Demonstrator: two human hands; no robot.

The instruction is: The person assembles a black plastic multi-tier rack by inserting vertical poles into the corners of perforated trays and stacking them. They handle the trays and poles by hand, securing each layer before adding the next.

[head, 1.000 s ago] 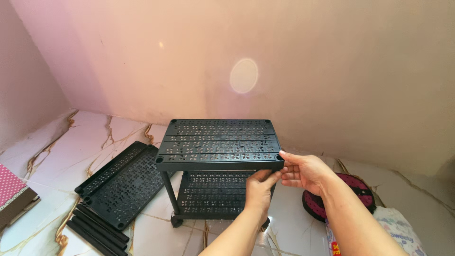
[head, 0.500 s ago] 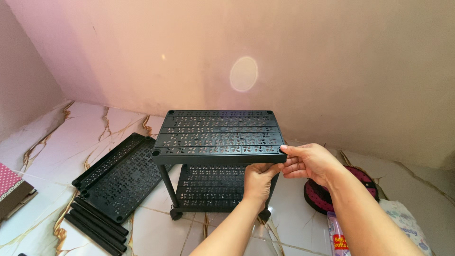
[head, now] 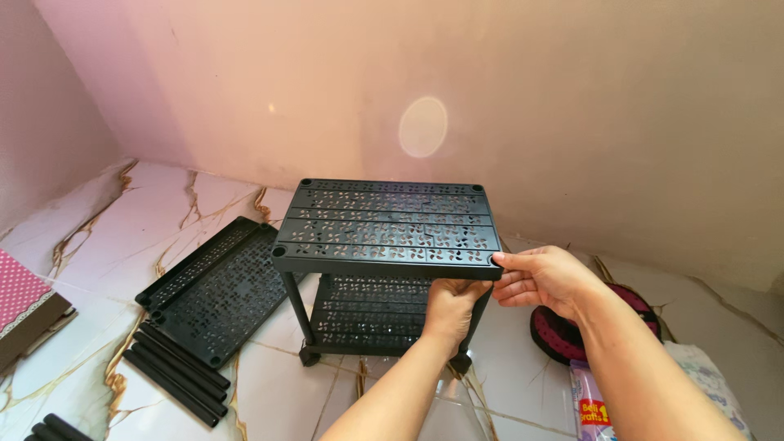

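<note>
Both hands grasp the rack (head: 384,233): left hand (head: 449,310) under its near right corner, right hand (head: 543,278) pinching that corner's edge.

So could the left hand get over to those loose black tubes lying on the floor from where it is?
Probably yes. The left hand grips the rack's near right post, and the black tubes lie out in the open on the marble floor to its left. Only the rack's near left post stands between, easily passed in front.

rack (head: 387,229): matt black plastic | floor (head: 122,237): glossy veined marble
</note>
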